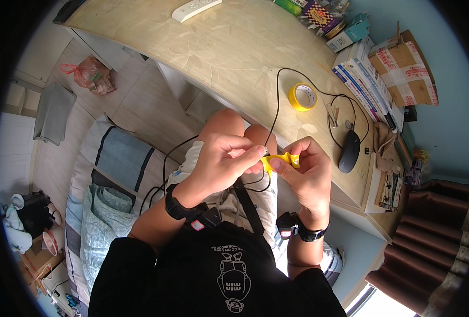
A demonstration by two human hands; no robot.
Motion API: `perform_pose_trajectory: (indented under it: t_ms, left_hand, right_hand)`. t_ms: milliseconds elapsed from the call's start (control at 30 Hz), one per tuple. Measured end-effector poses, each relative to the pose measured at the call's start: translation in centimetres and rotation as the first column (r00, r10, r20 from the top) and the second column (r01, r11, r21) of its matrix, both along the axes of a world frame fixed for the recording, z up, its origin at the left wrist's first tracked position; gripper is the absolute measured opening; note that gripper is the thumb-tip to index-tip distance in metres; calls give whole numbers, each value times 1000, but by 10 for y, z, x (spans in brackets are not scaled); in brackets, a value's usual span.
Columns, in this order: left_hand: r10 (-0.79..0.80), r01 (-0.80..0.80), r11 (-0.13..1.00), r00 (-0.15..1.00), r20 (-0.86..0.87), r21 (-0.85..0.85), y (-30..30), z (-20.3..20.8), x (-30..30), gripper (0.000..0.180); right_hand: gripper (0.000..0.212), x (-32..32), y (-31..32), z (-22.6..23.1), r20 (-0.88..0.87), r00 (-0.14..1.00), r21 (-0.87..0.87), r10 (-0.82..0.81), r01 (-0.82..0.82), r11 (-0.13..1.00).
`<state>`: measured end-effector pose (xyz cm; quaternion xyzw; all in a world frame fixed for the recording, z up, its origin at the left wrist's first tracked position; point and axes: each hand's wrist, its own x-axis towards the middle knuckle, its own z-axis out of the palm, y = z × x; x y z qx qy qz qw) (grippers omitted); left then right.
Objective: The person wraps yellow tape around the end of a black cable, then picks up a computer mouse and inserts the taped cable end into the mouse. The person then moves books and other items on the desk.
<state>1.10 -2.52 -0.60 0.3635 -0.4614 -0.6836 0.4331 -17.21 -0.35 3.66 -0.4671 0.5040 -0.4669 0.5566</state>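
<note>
My left hand (226, 161) pinches a thin black cable (277, 100) between thumb and fingertips, above my lap. A small greyish end piece shows at the fingertips, too small to make out. Beside it, a short strip of yellow tape (267, 162) reaches from the cable across to my right hand (308, 171), whose thumb and fingers are closed on it. The strip looks twisted or folded; whether it goes fully round the cable I cannot tell. The cable runs up onto the desk and loops toward a black computer mouse (349, 151).
A yellow tape roll (298, 97) lies on the desk (229, 53), near the cable. Books (369, 79) and a taped cardboard box (406, 71) line the right side. A white power strip (194, 9) is at the far edge. More black cable (164, 164) hangs left of my lap.
</note>
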Motion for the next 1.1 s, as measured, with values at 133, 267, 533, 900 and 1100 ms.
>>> perform_pose_trajectory:
  t_ms: [133,267,533,900,1100]
  left_hand:
    - [-2,2,1000,1000,9,-8,0,0,-1,24]
    - [-1,2,1000,1000,22,-11,0,0,0,25]
    - [0,1,1000,1000,31,-29,0,0,0,25]
    - [32,-22,989,997,67,-144,3,2,-1,22]
    - [45,-15,975,991,129,-223,5,3,-1,21]
  right_hand:
    - [27,0,0,-1,8,1000,4,1,-1,1000]
    - [27,0,0,-1,8,1000,16,-6,6,1000]
    - [27,1,-1,-1,-1,1000,19,-9,9,1000]
    - [26,3,0,-2,-39,999,3,-26,26,1000]
    - [27,6,0,-1,-112,993,-20,-40,38,999]
